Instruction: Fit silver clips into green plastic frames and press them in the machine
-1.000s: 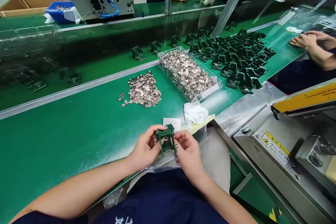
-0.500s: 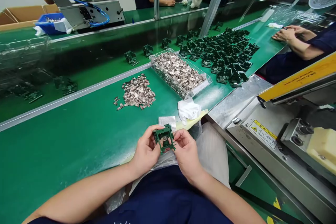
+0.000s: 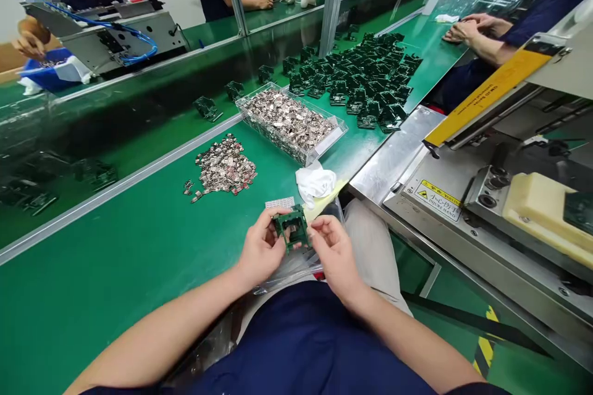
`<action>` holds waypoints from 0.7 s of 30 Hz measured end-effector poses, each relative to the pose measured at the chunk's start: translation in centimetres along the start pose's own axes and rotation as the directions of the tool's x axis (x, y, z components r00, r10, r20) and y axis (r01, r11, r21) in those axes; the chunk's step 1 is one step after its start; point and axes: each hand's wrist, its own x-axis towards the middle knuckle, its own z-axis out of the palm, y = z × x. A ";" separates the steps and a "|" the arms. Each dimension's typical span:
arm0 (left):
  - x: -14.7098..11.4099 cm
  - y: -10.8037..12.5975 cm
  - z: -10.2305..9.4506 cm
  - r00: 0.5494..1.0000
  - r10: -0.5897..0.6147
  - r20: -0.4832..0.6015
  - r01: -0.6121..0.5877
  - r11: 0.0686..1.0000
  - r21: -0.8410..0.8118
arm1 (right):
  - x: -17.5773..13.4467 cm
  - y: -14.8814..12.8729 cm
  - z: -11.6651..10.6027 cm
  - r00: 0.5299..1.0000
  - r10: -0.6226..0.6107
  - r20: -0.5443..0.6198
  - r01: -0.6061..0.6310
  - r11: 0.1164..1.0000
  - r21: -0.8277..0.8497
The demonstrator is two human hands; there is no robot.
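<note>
A dark green, box-like plastic frame [image 3: 293, 216] with an open middle is held up just above the near edge of the bench. My left hand [image 3: 263, 247] is closed on its left side, thumb at the front. At the frame's right edge, my right hand [image 3: 334, 253] pinches with thumb and forefinger, its other fingers curled. Whether a small part sits in that pinch is hidden. Just behind the frame lies a pale gridded sheet [image 3: 279, 202]. A loose pile of small silvery metal pieces [image 3: 226, 163] is on the green bench beyond my left hand.
A clear tray [image 3: 324, 147] holds many more metal pieces. Many green frames [image 3: 356, 80] are heaped behind it. A white cloth [image 3: 315, 182] lies near my right hand. To the right stands a machine [image 3: 435, 197] with a yellow bar. Co-workers sit across and at right.
The view has swung to the right, so the bench things appear further left. Both hands keep the green frame, now turned slightly. Across the bench, a co-worker's hand has appeared over the blue bin.
</note>
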 end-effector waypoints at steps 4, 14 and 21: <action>3.3 -2.1 -0.3 0.991 0.085 -0.107 -0.077 0.994 0.076 | 0.9 2.1 -2.3 0.995 0.066 0.072 -0.052 0.982 -0.181; 6.2 -3.9 0.9 0.990 0.131 -0.049 -0.122 0.980 0.156 | 0.7 5.6 -1.5 0.937 0.096 0.336 -0.056 0.990 -0.129; 6.3 -3.7 0.9 0.993 0.106 -0.050 -0.094 0.976 0.195 | 1.0 5.8 -1.8 0.909 -0.020 0.416 0.092 0.984 -0.155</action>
